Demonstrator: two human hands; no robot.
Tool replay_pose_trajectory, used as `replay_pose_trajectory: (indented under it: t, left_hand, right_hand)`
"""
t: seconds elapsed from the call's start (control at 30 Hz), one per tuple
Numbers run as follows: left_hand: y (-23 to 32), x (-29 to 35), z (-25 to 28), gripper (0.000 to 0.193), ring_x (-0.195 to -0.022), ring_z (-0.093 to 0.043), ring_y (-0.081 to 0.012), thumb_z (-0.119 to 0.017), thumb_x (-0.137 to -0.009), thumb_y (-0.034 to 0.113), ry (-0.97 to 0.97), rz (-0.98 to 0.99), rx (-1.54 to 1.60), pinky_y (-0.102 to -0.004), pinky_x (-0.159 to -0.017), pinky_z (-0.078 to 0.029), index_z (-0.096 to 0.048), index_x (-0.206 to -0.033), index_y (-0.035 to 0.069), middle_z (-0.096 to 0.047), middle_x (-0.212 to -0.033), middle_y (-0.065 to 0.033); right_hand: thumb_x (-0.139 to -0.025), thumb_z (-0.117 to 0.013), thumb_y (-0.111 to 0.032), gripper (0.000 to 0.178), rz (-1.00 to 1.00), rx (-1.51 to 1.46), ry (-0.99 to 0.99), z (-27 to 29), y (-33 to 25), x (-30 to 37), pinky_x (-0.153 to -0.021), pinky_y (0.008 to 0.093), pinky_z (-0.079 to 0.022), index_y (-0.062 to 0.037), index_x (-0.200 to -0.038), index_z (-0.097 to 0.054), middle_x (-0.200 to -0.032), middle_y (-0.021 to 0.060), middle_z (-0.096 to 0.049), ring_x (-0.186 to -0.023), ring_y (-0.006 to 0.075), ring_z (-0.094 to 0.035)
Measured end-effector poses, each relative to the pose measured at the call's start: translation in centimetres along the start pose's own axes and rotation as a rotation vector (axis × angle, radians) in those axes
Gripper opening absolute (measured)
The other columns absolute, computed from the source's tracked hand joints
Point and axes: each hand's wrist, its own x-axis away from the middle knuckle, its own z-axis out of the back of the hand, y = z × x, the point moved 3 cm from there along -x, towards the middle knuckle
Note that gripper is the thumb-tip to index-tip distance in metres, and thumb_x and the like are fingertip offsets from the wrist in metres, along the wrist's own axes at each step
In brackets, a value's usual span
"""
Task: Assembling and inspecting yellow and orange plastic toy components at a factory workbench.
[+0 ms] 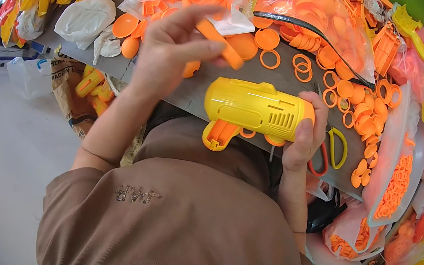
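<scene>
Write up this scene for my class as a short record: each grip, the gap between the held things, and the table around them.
Left grip: pinching an orange strip
Right grip: holding the right end of a yellow shell
Shell details: slots toward its right end, orange-lined stub below its left
Strip and shell: apart
Table: grey, with orange discs
Right of shell: red and yellow loop handles
Far side: clear bag of orange parts

Glossy yellow shell (pixel 252 107) held roughly level, handle (pixel 220 135) downward; 1 slim orange piece (pixel 219 44) tilted above it.
</scene>
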Motion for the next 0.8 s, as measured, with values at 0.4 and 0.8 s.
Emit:
replay_pose_trajectory:
  t: [0.4,0.8]
  left_hand:
    - [-1.4,1.7,-1.5,0.020,-0.068,-0.054,-0.0156,-0.062,-0.084,0.009,-0.424,-0.276,-0.824,-0.0292,-0.065,-0.043,-0.066,-0.103,0.004,-0.057,-0.077,-0.0049]
    - [-0.7,1.1,-1.0,0.030,-0.072,-0.053,-0.0264,-0.053,-0.090,0.010,-0.761,-0.268,-0.940,-0.0354,-0.067,-0.042,-0.057,-0.118,0.002,-0.058,-0.084,-0.0107]
  right_hand:
    - [-0.086,-0.051,-0.028,0.037,0.168,0.053,-0.048,-1.2,-2.3,-0.6,-0.064,0.0267,-0.041,0.0031,-0.106,-0.050,-0.084,0.0092,-0.053,-0.072,0.0141,-0.050]
    - [-0.086,-0.053,-0.026,0.033,0.145,0.082,-0.077,-2.0,-2.2,-0.6,-0.059,0.0256,-0.040,0.0024,-0.103,-0.051,-0.078,0.0087,-0.053,-0.066,0.0132,-0.049]
